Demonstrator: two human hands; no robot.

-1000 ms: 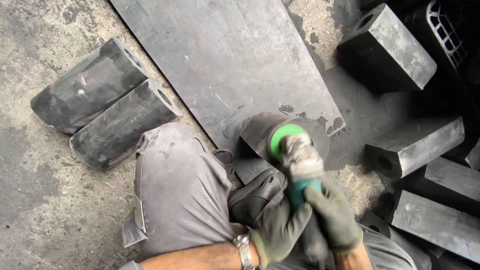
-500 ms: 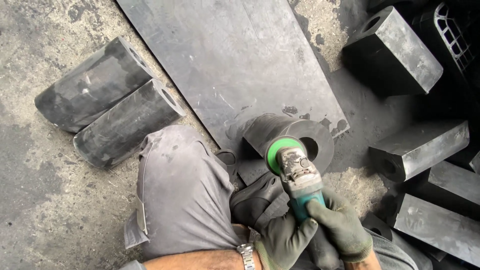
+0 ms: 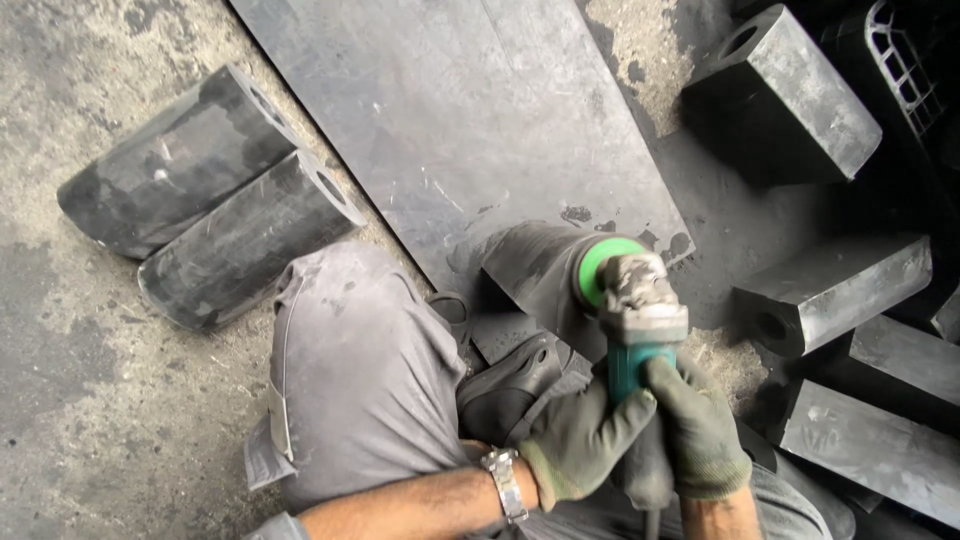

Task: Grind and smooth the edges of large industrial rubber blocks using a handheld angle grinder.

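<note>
A large flat dark grey metal sheet [image 3: 450, 130] lies on the floor, with a black cylindrical rubber block [image 3: 535, 272] at its near edge. A teal-bodied angle grinder with a green disc guard [image 3: 632, 305] presses against the block's end face. The gloved left hand [image 3: 580, 440] and gloved right hand [image 3: 697, 430] both have their fingers wrapped closed around the grinder's handle.

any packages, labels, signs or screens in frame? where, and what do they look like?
None: no package, label, sign or screen shows.
Only unmarked things: a teal grinder with a green disc in both gloved hands, left hand and right hand, dark blocks, a grey sheet.
</note>
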